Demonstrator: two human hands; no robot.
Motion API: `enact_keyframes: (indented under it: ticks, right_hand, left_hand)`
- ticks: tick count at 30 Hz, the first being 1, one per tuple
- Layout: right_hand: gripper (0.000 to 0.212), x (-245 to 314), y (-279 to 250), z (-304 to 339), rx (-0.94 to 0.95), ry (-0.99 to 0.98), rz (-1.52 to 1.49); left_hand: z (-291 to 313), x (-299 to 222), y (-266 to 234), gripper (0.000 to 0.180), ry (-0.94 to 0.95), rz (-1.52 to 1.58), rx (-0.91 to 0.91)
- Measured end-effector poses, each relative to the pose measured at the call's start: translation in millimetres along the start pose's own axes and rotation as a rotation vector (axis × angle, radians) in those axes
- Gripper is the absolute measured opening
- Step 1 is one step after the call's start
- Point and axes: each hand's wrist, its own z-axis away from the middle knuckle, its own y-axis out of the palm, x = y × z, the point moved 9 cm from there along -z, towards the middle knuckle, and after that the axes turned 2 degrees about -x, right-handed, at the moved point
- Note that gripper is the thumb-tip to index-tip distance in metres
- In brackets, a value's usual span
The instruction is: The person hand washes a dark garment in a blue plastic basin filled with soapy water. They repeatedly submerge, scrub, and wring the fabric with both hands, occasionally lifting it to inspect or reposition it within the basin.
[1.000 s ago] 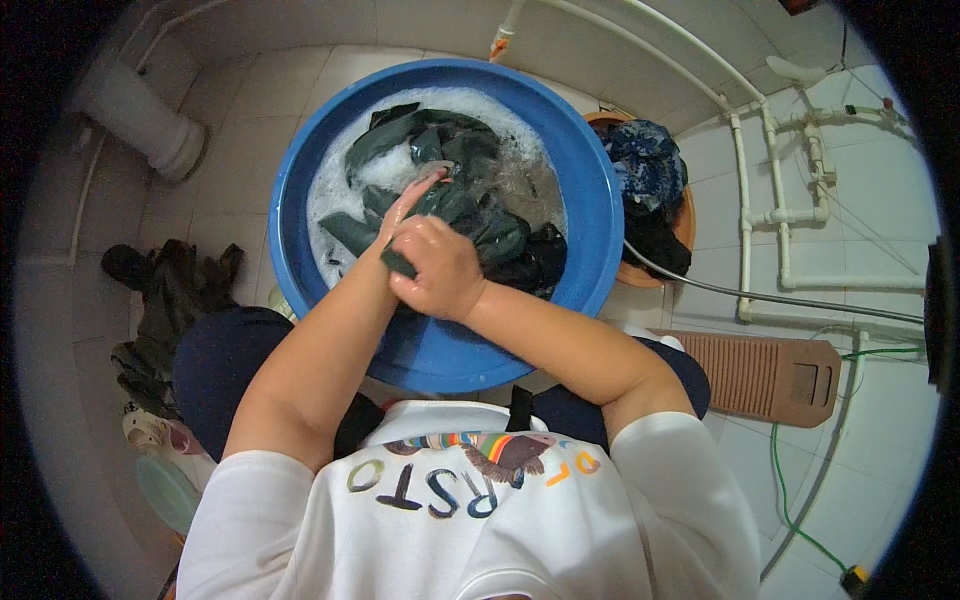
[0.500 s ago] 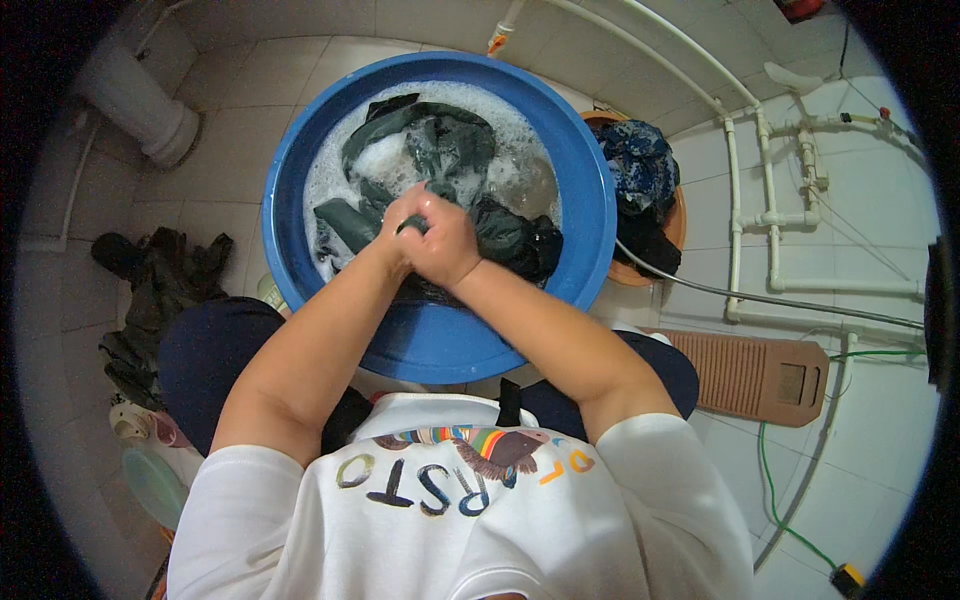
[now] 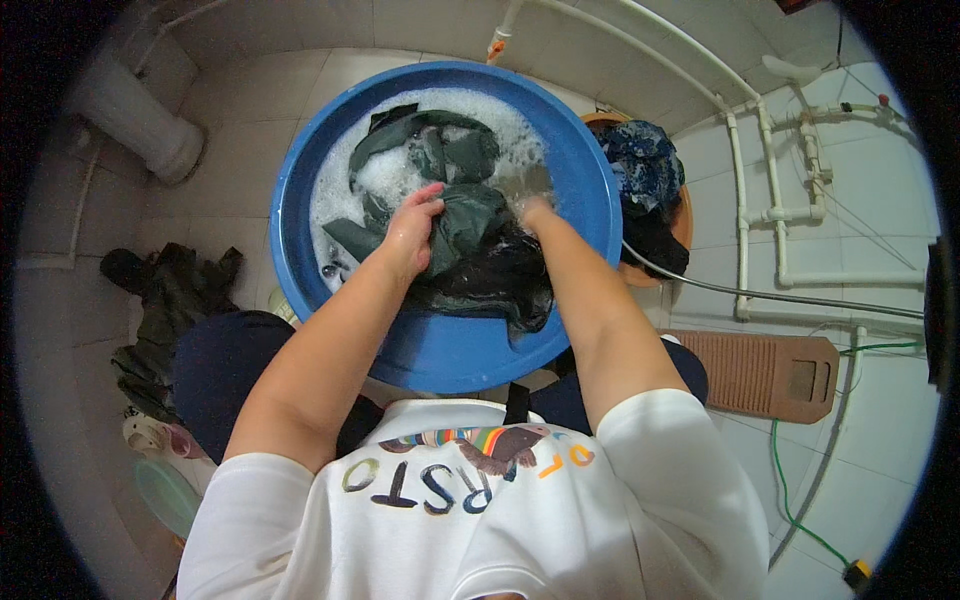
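A round blue tub (image 3: 425, 345) holds soapy water with white foam (image 3: 385, 175) and wet clothes. My left hand (image 3: 412, 228) is closed on a dark green garment (image 3: 465, 215) at the tub's middle, thumb and fingers against the cloth. Just to its right, my right hand (image 3: 535, 212) dips into the murky water beside the same garment; its fingers are hidden. Black wet cloth (image 3: 490, 280) lies toward the near side of the tub, below my hands. More green fabric (image 3: 395, 135) rises from the foam at the far side.
An orange basin (image 3: 684, 215) with dark blue patterned clothes (image 3: 640, 165) stands right of the tub. A brown washboard (image 3: 755, 375) lies at the right, near white wall pipes (image 3: 740, 200) and a grey hose (image 3: 735, 292). Dark clothes (image 3: 180, 300) lie on the left floor.
My hands were clasped together squeezing the green cloth; now they are apart. The right hand has gone right and down into the water, and the green garment is spread out between them.
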Motion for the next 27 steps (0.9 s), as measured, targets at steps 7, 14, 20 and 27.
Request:
enact_keyframes:
  ticks: [7, 14, 20, 27]
  right_hand:
    - [0.028, 133, -74, 112, -0.4, -0.766, -0.429]
    - [0.016, 210, -70, 256, -0.278, -1.225, -0.474]
    - [0.023, 156, -68, 148, -0.539, -0.674, -0.46]
    - [0.02, 207, -65, 225, -0.373, -0.973, -0.629]
  left_hand:
    - [19, -3, 21, 0.037, -0.16, 0.32, 0.049]
    - [19, -34, 17, 0.039, 0.255, -0.011, 0.417]
    - [22, 2, 1, 0.028, -0.058, 0.044, -0.088]
    - [5, 23, 1, 0.051, -0.09, 0.394, 0.52]
